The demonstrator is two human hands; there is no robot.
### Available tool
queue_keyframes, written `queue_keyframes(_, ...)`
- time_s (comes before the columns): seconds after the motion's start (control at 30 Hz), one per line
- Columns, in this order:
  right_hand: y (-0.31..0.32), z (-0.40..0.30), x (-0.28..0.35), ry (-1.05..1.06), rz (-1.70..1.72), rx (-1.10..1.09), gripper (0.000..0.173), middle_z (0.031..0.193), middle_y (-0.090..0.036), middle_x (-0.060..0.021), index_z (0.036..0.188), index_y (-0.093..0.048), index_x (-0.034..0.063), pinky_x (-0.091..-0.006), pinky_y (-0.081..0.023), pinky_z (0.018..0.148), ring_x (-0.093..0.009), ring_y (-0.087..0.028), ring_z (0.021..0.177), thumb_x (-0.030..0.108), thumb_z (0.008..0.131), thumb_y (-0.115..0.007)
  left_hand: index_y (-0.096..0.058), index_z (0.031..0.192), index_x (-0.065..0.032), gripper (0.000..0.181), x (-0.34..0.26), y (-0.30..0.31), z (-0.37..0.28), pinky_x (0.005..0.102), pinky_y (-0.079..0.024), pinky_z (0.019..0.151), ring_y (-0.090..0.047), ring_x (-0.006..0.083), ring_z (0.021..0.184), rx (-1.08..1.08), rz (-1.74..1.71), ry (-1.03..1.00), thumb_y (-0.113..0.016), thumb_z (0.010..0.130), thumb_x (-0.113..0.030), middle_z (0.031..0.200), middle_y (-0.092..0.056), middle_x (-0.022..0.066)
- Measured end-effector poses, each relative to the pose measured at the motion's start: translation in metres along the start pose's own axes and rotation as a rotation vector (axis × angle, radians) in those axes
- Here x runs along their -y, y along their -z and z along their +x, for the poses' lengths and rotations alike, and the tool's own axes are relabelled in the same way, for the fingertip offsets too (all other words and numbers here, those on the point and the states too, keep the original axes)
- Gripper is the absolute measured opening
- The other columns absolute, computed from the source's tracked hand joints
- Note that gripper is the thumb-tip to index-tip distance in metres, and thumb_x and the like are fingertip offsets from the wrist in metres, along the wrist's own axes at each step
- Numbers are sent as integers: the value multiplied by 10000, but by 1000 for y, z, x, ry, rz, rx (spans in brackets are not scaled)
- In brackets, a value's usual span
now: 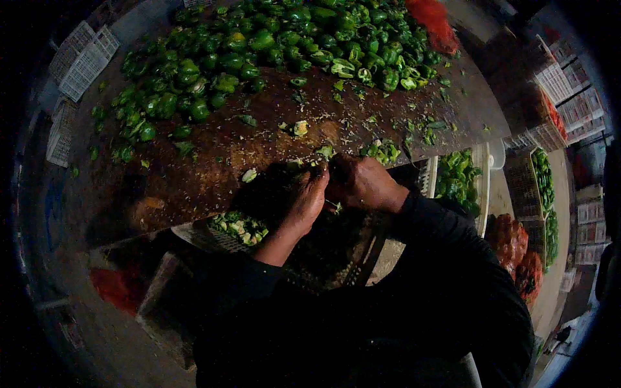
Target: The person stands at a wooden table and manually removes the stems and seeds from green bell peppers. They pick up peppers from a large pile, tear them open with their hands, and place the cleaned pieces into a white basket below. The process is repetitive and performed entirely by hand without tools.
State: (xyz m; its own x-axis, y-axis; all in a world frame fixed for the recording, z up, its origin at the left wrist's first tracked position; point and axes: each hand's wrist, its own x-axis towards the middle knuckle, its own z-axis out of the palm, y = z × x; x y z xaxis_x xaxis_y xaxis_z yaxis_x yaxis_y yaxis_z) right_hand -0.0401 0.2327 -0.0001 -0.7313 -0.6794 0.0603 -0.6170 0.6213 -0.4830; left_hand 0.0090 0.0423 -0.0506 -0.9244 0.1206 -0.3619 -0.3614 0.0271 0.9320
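Note:
My left hand and my right hand meet at the front edge of a brown table. The right hand's fingers are curled and face the left thumb. Deep shadow hides what lies between the hands, so I cannot tell what either holds. A pale green pepper piece shows just beyond the fingertips, and a small green scrap below them. Right of the hands lies a cluster of cut pepper pieces. Across the back of the table spreads a large heap of green bell peppers, some cut open.
Below the table edge sit a basket of pepper cores and a white crate of green peppers. Red mesh sacks stand at the right. A red net lies at the far table edge. White crates are stacked at the left.

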Motion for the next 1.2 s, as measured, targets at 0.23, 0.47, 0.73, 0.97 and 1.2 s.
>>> queue_keyframes(0.23,-13,15,16,-173,-289,139,446,813,-646,-175,1006,-613,44,-498,-530,616,-413,-656,722,358,726,-759,-425,1449,56,649,36,-1,14,421,-319,1157,-438,384,1353,-51,201,-105,-396,1050,-455,1468,-476,244)
queue_keyframes(0.47,-5,17,13,-86,-218,34,473,739,-665,-193,1086,-577,-18,-507,-562,621,-408,-682,684,371,841,-688,-501,1328,-77,508,-34,-10,-8,396,-574,622,-640,220,963,-77,-284,226,-500,1037,-493,1178,-606,91)
queue_keyframes(0.73,-10,17,15,-194,351,-296,163,684,-563,-167,955,-547,3,-443,-481,547,-374,-603,611,161,935,-579,-601,1150,-185,371,-8,-6,1,357,-524,529,-631,170,759,-74,-573,120,-555,1008,-525,880,-637,-12)
queue_keyframes(0.97,20,11,-6,-211,300,276,369,922,-691,-163,1186,-596,4,-411,-521,720,-330,-654,806,159,855,-641,-577,1207,-124,345,-23,25,15,313,-554,517,-661,168,688,-110,-695,104,-654,992,-383,922,-682,56)
queue_keyframes(1.2,27,9,19,-22,214,-42,670,1269,-622,-220,1395,-533,59,-458,-536,922,-396,-639,1114,238,799,-780,-590,1247,-144,366,-31,29,12,335,-553,622,-659,171,860,-85,-424,51,-613,1001,-414,1079,-680,44)
